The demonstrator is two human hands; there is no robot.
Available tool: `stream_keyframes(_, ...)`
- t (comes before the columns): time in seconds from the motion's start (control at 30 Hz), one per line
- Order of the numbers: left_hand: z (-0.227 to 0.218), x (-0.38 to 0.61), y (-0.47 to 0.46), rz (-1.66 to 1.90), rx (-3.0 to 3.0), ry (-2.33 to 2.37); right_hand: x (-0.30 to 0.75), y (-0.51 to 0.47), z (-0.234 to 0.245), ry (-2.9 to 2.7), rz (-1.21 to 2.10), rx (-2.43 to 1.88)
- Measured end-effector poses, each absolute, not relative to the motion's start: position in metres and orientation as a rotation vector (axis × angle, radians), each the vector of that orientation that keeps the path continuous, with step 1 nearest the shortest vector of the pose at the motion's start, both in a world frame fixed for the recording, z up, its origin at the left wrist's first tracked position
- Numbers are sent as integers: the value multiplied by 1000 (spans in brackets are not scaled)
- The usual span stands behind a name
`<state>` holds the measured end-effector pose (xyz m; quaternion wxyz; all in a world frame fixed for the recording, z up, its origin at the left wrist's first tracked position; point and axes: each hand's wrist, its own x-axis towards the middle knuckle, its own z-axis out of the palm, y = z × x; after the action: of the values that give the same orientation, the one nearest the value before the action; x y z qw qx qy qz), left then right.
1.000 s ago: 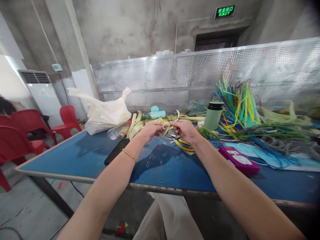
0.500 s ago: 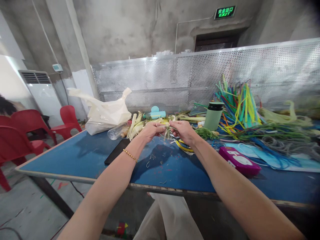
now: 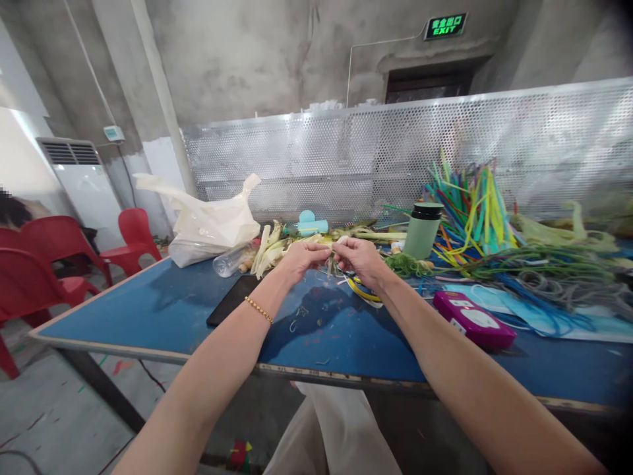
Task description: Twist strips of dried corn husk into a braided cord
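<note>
My left hand (image 3: 302, 258) and my right hand (image 3: 362, 261) meet fingertip to fingertip above the blue table (image 3: 316, 340). Both are closed in a pinch. Between and just below the fingers hang thin pale-green husk strips (image 3: 332, 266); the fingers hide most of them. Pale corn husks (image 3: 270, 251) lie behind my left wrist. Under my right hand is a yellow and white coil (image 3: 364, 290). A clump of green string (image 3: 403, 264) lies to its right. Small fibre scraps (image 3: 301, 311) are scattered below the hands.
On the left are a white plastic bag (image 3: 212, 224), a clear bottle (image 3: 231, 260) and a dark flat object (image 3: 233, 300). To the right stand a green tumbler (image 3: 422, 231), a purple box (image 3: 473, 320) and a heap of coloured strips (image 3: 477, 208). A perforated metal panel (image 3: 297, 165) rises behind.
My fingertips have come closer together, and less of the pale strips shows between them. Both forearms stay nearly where they were.
</note>
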<state>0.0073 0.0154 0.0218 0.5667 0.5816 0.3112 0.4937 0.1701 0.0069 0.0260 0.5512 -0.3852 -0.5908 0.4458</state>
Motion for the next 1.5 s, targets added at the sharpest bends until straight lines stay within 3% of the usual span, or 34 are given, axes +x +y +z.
stream_keyframes(0.33, 21, 8, 23, 1354, 1420, 698, 176, 5, 33, -1507, 982, -984)
stream_keyframes(0.53, 22, 10, 21, 1360, 1425, 772, 188, 11, 40, -1538, 268, -1152)
stream_keyframes(0.6, 22, 12, 18, 1332, 1457, 780, 191, 14, 40, -1569, 187, -1124)
stream_keyframes(0.8, 20, 17, 13, 1265, 1540, 763, 189, 12, 35, -1659, 637, -1053)
stream_keyframes(0.97, 20, 14, 13, 1095, 1497, 671, 187, 6, 38, -1514, 820, -943)
stream_keyframes(1.37, 21, 15, 12, 1130, 1406, 683, 186, 10, 37, -1479, 805, -931)
stream_keyframes(1.5, 23, 16, 10, 1134, 1383, 648, 189, 12, 37, -1586, 610, -1037)
